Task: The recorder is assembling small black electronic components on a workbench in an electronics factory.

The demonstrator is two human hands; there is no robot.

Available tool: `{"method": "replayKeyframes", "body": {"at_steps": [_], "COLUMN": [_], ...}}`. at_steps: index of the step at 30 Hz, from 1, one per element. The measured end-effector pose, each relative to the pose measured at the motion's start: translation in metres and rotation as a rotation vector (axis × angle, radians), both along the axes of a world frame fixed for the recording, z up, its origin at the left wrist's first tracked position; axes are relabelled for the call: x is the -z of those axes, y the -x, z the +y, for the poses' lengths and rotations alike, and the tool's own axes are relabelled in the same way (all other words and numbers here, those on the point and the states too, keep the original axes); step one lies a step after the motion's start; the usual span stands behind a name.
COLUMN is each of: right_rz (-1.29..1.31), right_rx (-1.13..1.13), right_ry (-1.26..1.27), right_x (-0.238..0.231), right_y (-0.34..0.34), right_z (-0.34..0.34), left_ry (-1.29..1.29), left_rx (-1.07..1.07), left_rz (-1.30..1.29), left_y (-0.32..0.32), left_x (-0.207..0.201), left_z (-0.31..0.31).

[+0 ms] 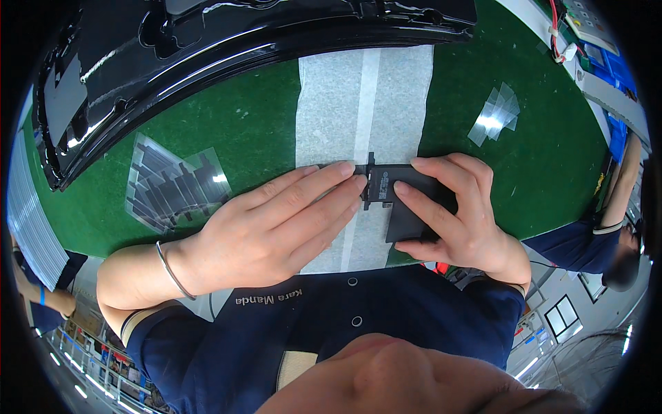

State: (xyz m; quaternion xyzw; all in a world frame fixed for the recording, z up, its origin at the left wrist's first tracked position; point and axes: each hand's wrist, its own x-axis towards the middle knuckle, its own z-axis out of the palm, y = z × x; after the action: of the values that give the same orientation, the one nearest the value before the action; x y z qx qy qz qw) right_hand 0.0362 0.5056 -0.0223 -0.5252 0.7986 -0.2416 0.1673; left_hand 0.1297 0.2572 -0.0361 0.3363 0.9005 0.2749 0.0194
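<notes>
A flat black piece with printing on it, which looks like a battery (pixel 407 224), lies over a white paper strip (pixel 327 103) and the green tabletop. My right hand (pixel 462 214) grips it, fingertips on its top and far edge, thumb at the near edge. A narrow black strip with small tabs (pixel 373 186) crosses its left end. My left hand (pixel 269 221) lies flat, fingers stretched out together, with the tips at this strip. Whatever is under those fingers is mostly hidden.
Clear films with black strip shapes (pixel 165 183) lie on the green table (pixel 262 103) at the left. Clear film pieces (pixel 495 117) lie at the right. Glossy black trays (pixel 276 45) span the far side. A co-worker's arm (pixel 624 186) shows at the right edge.
</notes>
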Motion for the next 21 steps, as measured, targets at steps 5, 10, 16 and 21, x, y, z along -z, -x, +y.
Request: {"method": "replayKeyframes", "body": {"at_steps": [5, 10, 16, 21], "right_rz": [-0.008, -0.061, -0.16, -0.258], "right_rx": [-0.014, -0.024, 0.178, 0.303], "right_ry": [-0.014, -0.051, 0.021, 0.101], "right_x": [0.0, -0.008, -0.021, -0.023], "right_y": [0.001, 0.0, -0.011, 0.002], "right_z": [0.001, 0.0, -0.006, 0.002], "left_ry": [-0.007, -0.008, -0.062, -0.194], "left_rx": [0.001, -0.012, -0.053, -0.268], "left_rz": [-0.004, 0.027, 0.297, 0.23], "left_y": [-0.001, -0.002, -0.012, -0.035], "left_x": [0.001, 0.0, -0.014, -0.044], "left_z": [0.0, 0.002, 0.006, 0.009]}}
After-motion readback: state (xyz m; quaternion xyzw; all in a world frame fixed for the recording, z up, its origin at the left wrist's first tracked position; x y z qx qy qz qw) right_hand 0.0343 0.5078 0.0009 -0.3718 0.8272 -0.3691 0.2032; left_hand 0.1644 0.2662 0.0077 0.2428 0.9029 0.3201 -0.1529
